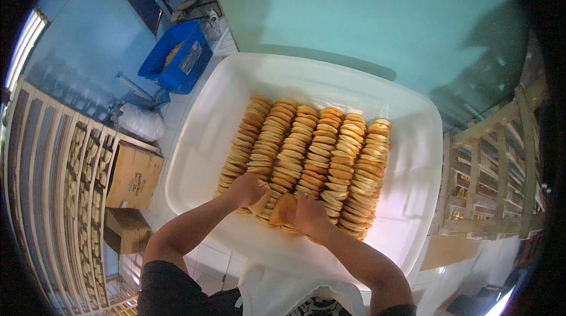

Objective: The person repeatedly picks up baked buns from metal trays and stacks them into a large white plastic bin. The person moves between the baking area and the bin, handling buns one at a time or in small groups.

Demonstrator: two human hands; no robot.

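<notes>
Both hands are working the near ends of the bun rows [306, 151] in the white tub [194, 156] — rows running straight away from the person; left hand [246, 189] is cupping buns, right hand [309, 213] (slightly nearer) is gripping one bun [283, 208]

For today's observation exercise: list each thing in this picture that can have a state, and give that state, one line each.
White plastic tub: open, partly filled.
Flat golden buns: stacked on edge in six rows.
Left hand: resting on a row's near end.
Right hand: gripping a bun.
Blue crate: open, on the floor.
Cardboard box: closed.
</notes>
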